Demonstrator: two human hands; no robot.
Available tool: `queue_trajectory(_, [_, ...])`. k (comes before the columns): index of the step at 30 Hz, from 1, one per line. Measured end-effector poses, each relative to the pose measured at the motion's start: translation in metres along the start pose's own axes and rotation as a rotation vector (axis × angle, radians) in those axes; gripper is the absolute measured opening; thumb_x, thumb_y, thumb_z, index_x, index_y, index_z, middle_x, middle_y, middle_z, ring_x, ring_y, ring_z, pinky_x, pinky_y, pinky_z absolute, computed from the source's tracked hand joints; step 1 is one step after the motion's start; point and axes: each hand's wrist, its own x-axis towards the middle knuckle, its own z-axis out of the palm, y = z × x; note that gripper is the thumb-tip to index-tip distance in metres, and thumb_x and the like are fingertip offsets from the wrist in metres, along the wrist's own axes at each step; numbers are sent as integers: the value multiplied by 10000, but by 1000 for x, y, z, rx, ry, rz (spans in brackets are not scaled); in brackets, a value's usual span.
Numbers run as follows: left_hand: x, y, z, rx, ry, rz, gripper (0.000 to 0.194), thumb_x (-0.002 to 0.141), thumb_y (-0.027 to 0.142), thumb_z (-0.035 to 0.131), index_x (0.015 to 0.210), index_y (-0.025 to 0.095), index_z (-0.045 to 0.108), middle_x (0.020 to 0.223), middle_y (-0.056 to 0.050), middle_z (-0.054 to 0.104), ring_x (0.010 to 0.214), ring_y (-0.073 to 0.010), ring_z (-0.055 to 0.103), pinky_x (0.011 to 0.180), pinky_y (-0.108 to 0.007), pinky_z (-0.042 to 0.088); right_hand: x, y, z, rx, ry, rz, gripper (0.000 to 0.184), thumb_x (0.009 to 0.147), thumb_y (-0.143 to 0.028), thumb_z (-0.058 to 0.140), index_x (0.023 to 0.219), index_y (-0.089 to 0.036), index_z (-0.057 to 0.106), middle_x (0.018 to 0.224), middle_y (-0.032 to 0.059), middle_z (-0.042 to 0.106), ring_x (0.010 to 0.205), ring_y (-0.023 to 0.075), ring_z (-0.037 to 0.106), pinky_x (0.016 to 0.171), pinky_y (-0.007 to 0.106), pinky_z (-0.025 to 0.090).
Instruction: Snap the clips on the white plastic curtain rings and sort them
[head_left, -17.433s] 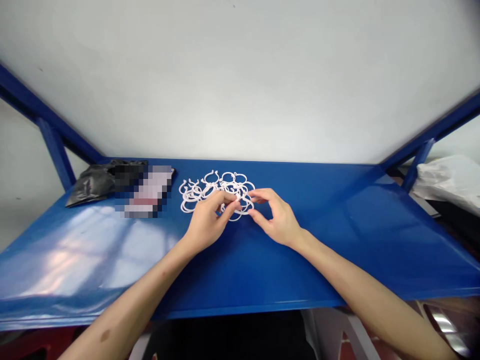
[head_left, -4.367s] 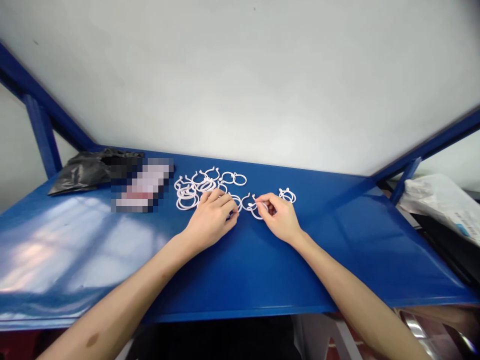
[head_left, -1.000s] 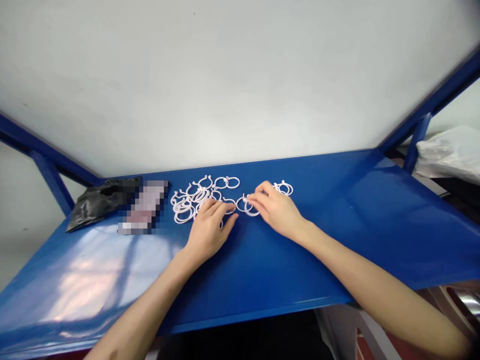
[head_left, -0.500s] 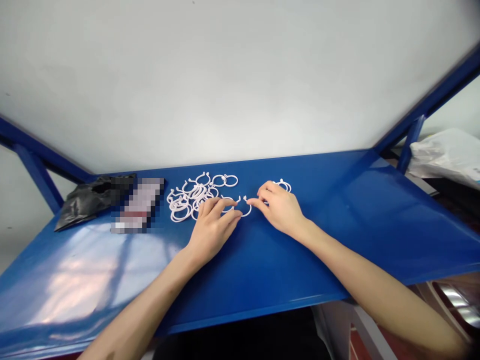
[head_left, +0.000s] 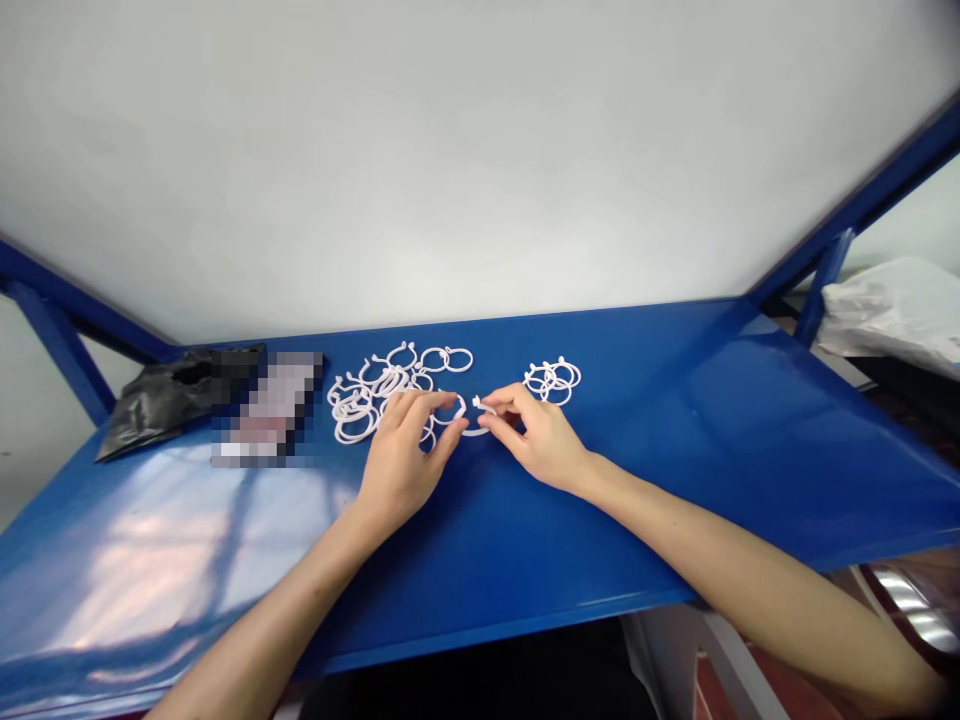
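Between my two hands is one white plastic ring (head_left: pixel 475 432) with a gap at its far side. My left hand (head_left: pixel 405 450) pinches its left end, and my right hand (head_left: pixel 536 430) pinches its right end, so the two knobbed ends stand apart. Left of it lies a loose heap of similar white rings (head_left: pixel 356 420), many with open gaps; my left hand partly covers the heap's near right edge. Beyond my right hand is a smaller group of white rings (head_left: pixel 556 380), overlapping one another.
The blue table (head_left: pixel 510 560) runs up to a pale wall (head_left: pixel 480 170). On the left lie a black plastic bag (head_left: pixel 161 400) and a blurred-out flat object (head_left: pixel 270 405). Blue frame bars (head_left: pixel 825 285) rise at both sides, and a clear plastic bag (head_left: pixel 896 310) sits at far right.
My right hand has come left and closed on the ring's right end, uncovering the small ring group. My left hand has shifted slightly left, still on the ring.
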Motion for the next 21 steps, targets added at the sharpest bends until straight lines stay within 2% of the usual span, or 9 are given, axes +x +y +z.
queue_trajectory(3, [-1, -3, -1, -78, -111, -26, 110, 984, 253, 602, 1060, 205, 665, 881, -5, 692, 775, -143, 637, 712, -250, 515, 1, 1, -1, -71, -18, -109, 144, 1017, -327, 582, 1093, -215, 633, 960, 29, 767, 806, 161, 731, 721, 284, 565])
queue_trajectory(6, [-3, -3, -1, -129, -150, -20, 128, 1006, 264, 567, 1024, 208, 680, 892, -4, 707, 757, -128, 651, 688, -226, 512, 2, 1, -1, -134, -14, -233, 147, 1029, -302, 562, 1053, -207, 672, 979, 36, 772, 856, 161, 730, 764, 291, 576])
queue_trajectory(12, [-9, 0, -1, -97, -76, 96, 188, 1013, 207, 532, 1017, 180, 718, 808, -15, 672, 713, -117, 627, 661, -204, 506, -1, 1, 2, -181, 13, -398, 195, 1047, -241, 520, 1053, -189, 708, 941, 42, 779, 823, 152, 715, 760, 292, 583])
queue_trajectory(18, [-15, 2, 3, -124, -71, 95, 230, 997, 151, 527, 1040, 190, 749, 818, -21, 688, 715, -111, 639, 648, -200, 517, -7, 3, 3, -315, -45, -472, 252, 1054, -156, 458, 1050, -175, 710, 914, 49, 776, 785, 144, 690, 710, 276, 567])
queue_trajectory(21, [-12, 0, 4, -135, -79, 107, 247, 1008, 176, 517, 1086, 201, 750, 845, -30, 707, 727, -116, 647, 644, -209, 523, -7, 0, 2, -375, -47, -502, 250, 1049, -148, 462, 1038, -157, 712, 888, 46, 767, 760, 143, 669, 683, 263, 551])
